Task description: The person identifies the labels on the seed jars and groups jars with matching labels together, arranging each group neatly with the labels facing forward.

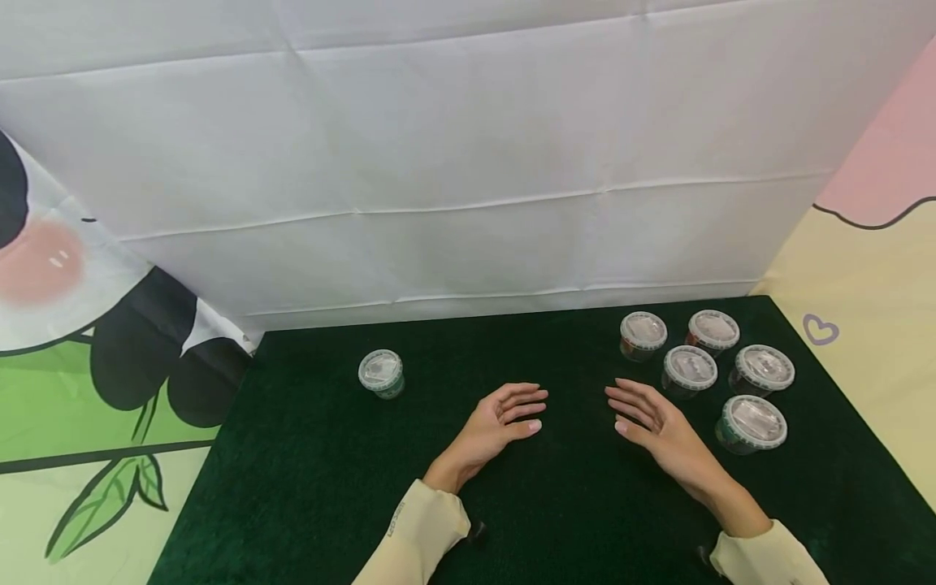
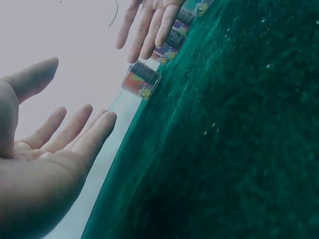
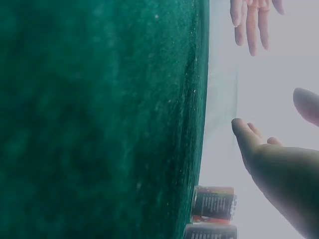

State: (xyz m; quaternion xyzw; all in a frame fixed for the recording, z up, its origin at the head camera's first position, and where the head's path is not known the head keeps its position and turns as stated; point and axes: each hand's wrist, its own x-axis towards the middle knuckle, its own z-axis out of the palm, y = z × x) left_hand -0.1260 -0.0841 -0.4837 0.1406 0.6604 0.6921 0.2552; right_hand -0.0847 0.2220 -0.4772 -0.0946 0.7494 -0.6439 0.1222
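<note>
Both hands hover above the dark green cloth, palms turned toward each other with a gap between them. The left hand (image 1: 491, 432) holds nothing; its fingers are loosely extended, as the left wrist view also shows. To its upper left stands a small clear tub with a white-rimmed lid (image 1: 381, 372). The right hand (image 1: 667, 437) is likewise relaxed, with nothing in it. Beside it, on its far and right sides, several similar lidded tubs stand in a group; the nearest ones are a tub (image 1: 690, 370) beyond the fingers and a green-tinted tub (image 1: 751, 423) to the right.
More lidded tubs (image 1: 643, 335) stand toward the back right of the green-covered table (image 1: 307, 487). Behind the table hangs a creased white cloth (image 1: 453, 146). Printed cloth panels (image 1: 863, 325) border the left and right sides.
</note>
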